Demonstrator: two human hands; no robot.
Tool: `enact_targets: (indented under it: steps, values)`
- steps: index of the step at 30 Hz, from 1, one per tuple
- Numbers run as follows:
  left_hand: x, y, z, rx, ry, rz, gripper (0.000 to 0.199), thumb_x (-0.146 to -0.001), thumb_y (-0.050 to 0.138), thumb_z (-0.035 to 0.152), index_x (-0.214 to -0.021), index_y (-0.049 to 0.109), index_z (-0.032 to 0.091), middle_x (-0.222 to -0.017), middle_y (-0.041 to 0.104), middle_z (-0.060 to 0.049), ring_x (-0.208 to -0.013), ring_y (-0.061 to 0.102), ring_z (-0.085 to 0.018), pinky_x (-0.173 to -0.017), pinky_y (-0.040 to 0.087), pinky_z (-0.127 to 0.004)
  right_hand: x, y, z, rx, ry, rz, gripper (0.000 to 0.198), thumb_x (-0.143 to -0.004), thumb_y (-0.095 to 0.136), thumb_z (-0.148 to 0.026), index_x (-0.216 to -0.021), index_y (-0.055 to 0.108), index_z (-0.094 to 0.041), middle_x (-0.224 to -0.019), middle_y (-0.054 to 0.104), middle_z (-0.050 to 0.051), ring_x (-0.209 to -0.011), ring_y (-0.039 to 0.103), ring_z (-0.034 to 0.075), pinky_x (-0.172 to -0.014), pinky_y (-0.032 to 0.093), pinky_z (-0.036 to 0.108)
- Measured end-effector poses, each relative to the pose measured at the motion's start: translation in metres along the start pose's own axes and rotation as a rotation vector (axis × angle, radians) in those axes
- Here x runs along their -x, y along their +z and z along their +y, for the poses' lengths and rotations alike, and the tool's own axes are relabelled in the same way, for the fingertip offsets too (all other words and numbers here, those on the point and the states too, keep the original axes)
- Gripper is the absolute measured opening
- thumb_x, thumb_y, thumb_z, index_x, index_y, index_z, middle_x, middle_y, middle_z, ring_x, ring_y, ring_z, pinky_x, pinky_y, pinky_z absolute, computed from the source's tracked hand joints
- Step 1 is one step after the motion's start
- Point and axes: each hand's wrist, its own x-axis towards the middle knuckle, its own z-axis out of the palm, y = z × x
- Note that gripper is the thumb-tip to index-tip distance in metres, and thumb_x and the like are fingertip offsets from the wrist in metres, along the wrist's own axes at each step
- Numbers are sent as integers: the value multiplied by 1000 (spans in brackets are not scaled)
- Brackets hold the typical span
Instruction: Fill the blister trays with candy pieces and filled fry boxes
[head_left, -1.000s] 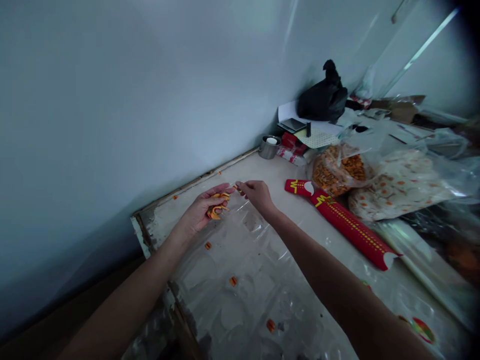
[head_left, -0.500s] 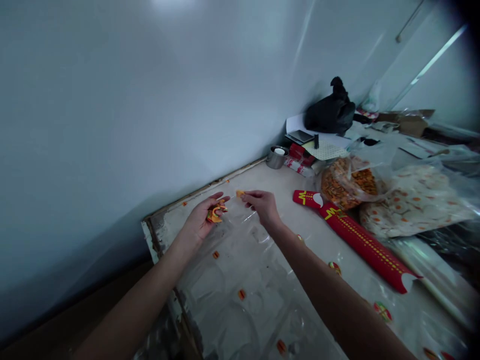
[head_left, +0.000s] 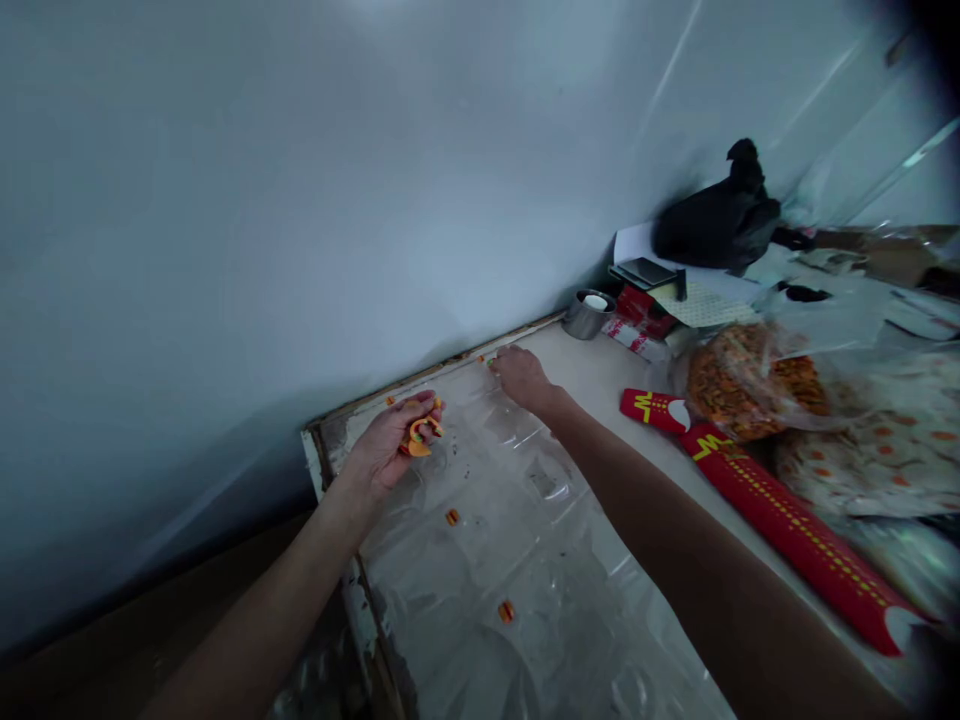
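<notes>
My left hand (head_left: 394, 435) is curled round several small orange pieces (head_left: 421, 436), some of them curved, with bits of green and yellow showing. It is raised over the near-left part of the clear plastic moulded sheet (head_left: 495, 560). My right hand (head_left: 523, 380) reaches to the far edge of that sheet, fingertips pinched and pointing down. A small orange piece with a touch of green (head_left: 491, 363) shows at those fingertips, mostly hidden by them. Small burger-like pieces lie singly in the sheet, one in the middle (head_left: 452, 517) and another nearer me (head_left: 506, 611).
A wall (head_left: 300, 200) runs behind the table's raised edge (head_left: 435, 370). To the right are a metal cup (head_left: 588, 315), a black bag (head_left: 716, 222), a clear bag of orange pieces (head_left: 727, 385), a bag of white-and-orange pieces (head_left: 877, 450) and a red printed card strip (head_left: 795, 525).
My right hand has moved away from my left, down to the sheet's far edge, with its small orange piece. My left fingers have closed more round their pieces. The view has shifted left.
</notes>
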Motion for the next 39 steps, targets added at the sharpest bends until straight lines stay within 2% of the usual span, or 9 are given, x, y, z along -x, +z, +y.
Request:
enact_targets:
  steps: [4, 7, 11, 16, 20, 27, 30, 34, 39]
  values:
    - [2, 0, -4, -66, 66, 20, 24, -74, 72, 0, -96, 69, 8, -80, 71, -7, -55, 60, -7, -40, 38, -12, 18, -11, -8, -117, 59, 64, 32, -95, 48, -12, -112, 76, -15, -111, 74, 12, -106, 66, 24, -87, 49, 30]
    - [6, -2, -6, -90, 87, 17, 40, -68, 78, 0, -106, 70, 10, -86, 73, -7, -56, 62, -7, -39, 38, -13, 49, -13, -33, -658, 126, 25, 37, -101, 48, -39, -104, 76, -14, -92, 76, 9, -80, 70, 19, -67, 50, 26]
    - [17, -3, -12, -47, 67, -4, 53, -64, 80, 1, -115, 69, 14, -85, 73, -4, -55, 61, -7, -39, 36, -13, 96, -11, -81, -1374, 114, -34, 38, -81, 73, -51, -98, 79, -17, -84, 76, 5, -70, 68, 17, -62, 48, 25]
    - [35, -2, -28, 41, 110, -6, 56, -61, 82, 4, -113, 69, 19, -97, 74, -3, -60, 63, -7, -49, 45, -16, 128, -13, -122, -1702, 290, 109, 31, -72, 80, -45, -81, 78, -16, -74, 74, 5, -58, 61, 12, -53, 39, 22]
    - [50, -5, -34, 8, 131, 9, 56, -59, 84, 7, -112, 71, 17, -89, 73, -2, -61, 64, -9, -54, 47, -18, 142, -16, -129, -1719, 329, 95, 30, -72, 80, -44, -79, 76, -15, -73, 73, 5, -58, 59, 12, -51, 35, 22]
    - [73, -18, -14, -410, 40, -83, 39, -54, 91, 23, -89, 79, 9, -64, 68, -4, -53, 55, -9, -48, 39, -20, 150, -30, -103, -1312, -123, 41, 23, -79, 76, -43, -81, 75, -20, -76, 70, 1, -69, 59, 14, -65, 43, 25]
    - [77, -25, -12, -472, 40, -82, 34, -49, 91, 22, -79, 79, 10, -62, 68, -4, -53, 56, -10, -50, 40, -21, 151, -36, -102, -1183, -190, -11, 21, -78, 76, -40, -80, 75, -20, -76, 69, 1, -72, 60, 15, -67, 44, 25]
    - [76, -27, -32, -417, 148, 48, 25, -52, 85, 24, -73, 75, 15, -63, 67, -2, -50, 53, -9, -49, 40, -22, 154, -33, -119, -1321, 133, -138, 24, -75, 73, -40, -71, 67, -18, -60, 66, 1, -56, 60, 15, -52, 39, 23]
    - [73, -20, -60, -458, 377, 201, 20, -67, 77, 29, -83, 75, 17, -63, 65, 1, -53, 54, -10, -51, 39, -21, 156, -23, -141, -1332, 364, 42, 17, -74, 71, -33, -72, 62, -19, -59, 68, 2, -56, 66, 18, -53, 47, 24]
